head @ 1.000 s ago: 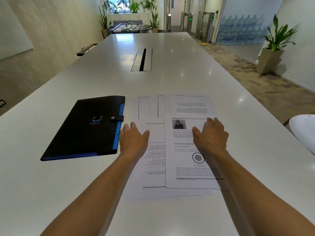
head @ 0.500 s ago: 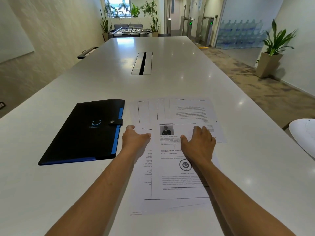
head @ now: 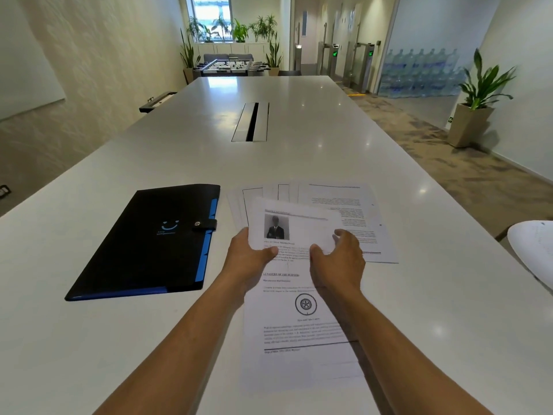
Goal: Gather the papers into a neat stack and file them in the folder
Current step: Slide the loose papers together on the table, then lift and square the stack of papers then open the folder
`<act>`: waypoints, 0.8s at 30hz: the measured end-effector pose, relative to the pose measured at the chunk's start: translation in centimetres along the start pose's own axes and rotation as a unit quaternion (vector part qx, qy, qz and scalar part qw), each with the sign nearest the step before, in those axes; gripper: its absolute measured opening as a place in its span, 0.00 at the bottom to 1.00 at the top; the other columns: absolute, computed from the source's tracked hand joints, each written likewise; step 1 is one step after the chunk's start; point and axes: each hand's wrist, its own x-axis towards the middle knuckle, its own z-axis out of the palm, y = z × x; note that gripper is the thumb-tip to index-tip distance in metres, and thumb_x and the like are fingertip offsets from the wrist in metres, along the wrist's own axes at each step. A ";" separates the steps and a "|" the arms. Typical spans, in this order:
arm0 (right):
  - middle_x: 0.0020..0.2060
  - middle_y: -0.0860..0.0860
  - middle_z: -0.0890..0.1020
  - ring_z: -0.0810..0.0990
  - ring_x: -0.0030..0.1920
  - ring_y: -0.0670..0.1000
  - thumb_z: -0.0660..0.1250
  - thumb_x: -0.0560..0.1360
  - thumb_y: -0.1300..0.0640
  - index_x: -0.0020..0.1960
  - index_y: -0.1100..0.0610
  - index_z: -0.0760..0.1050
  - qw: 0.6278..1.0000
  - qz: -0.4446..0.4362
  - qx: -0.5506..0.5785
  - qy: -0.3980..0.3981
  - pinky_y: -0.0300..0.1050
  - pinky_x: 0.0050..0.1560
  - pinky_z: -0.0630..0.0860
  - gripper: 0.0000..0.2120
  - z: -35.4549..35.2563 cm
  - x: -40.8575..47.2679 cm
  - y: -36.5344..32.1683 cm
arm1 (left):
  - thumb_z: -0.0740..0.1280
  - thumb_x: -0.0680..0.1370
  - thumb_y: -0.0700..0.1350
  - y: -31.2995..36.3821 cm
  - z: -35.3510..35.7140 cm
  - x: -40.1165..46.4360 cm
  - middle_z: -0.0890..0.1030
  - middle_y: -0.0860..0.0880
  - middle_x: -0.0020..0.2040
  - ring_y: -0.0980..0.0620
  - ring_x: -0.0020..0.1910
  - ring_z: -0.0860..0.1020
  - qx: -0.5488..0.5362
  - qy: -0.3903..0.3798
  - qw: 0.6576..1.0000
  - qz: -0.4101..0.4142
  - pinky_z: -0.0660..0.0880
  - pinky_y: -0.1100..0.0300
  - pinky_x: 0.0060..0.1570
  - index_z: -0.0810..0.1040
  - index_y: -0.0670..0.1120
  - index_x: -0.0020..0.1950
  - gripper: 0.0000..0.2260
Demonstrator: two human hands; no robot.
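Note:
A printed top sheet with a small photo and a wheel drawing lies on other papers in front of me. Its far end curls up off the table. My left hand pinches its left edge, thumb on top. My right hand curls around its right edge, thumb on the page. More loose sheets fan out behind, partly under the top sheet. The black folder with a blue edge and a snap strap lies shut to the left, apart from the papers.
The long white table runs far ahead, with a cable slot in its middle. A white chair edge sits at the right. Potted plants, a foosball table and stacked water bottles stand far off.
Both hands slid the top sheet left over the lower papers and drew closer together. They went from lying flat to gripping the sheet's edges, and its far end has lifted.

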 end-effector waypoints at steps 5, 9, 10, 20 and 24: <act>0.57 0.48 0.78 0.82 0.49 0.44 0.72 0.72 0.57 0.67 0.56 0.66 0.920 0.107 0.372 -0.066 0.33 0.42 0.78 0.26 -3.2 1.5 -1.0 | 0.75 0.72 0.41 3.4 -1.2 -0.4 0.84 0.50 0.51 0.53 0.48 0.84 0.046 0.006 0.988 0.147 0.82 0.57 0.40 0.75 0.51 0.60 0.19; 0.50 0.51 0.86 0.85 0.48 0.50 0.69 0.75 0.62 0.56 0.55 0.79 0.904 0.004 0.386 -0.182 0.39 0.40 0.80 0.11 -5.7 3.5 -1.2 | 0.76 0.71 0.44 6.5 -1.6 -0.8 0.83 0.49 0.52 0.54 0.49 0.83 0.063 0.025 0.971 0.230 0.82 0.59 0.42 0.73 0.48 0.60 0.21; 0.50 0.51 0.86 0.85 0.48 0.52 0.70 0.74 0.62 0.55 0.54 0.80 0.909 -0.031 0.379 -0.169 0.42 0.41 0.81 0.10 -6.3 3.9 -1.7 | 0.76 0.70 0.44 7.5 -1.5 -0.9 0.83 0.50 0.51 0.55 0.48 0.83 0.063 0.030 0.965 0.252 0.82 0.60 0.42 0.74 0.49 0.59 0.20; 0.52 0.49 0.82 0.82 0.51 0.50 0.69 0.74 0.59 0.58 0.52 0.72 0.894 -0.227 0.384 -0.034 0.40 0.45 0.80 0.14 -9.0 4.0 -5.7 | 0.72 0.74 0.46 12.1 0.5 -2.4 0.78 0.53 0.50 0.53 0.49 0.82 0.034 0.108 0.898 0.426 0.81 0.61 0.42 0.68 0.61 0.54 0.18; 0.54 0.50 0.79 0.80 0.53 0.48 0.69 0.75 0.63 0.62 0.56 0.67 0.926 -0.186 0.327 -0.039 0.37 0.45 0.79 0.19 -6.3 3.1 -3.2 | 0.71 0.75 0.41 7.9 1.2 -1.1 0.76 0.54 0.53 0.56 0.51 0.79 0.039 0.124 0.926 0.355 0.79 0.68 0.42 0.66 0.49 0.62 0.20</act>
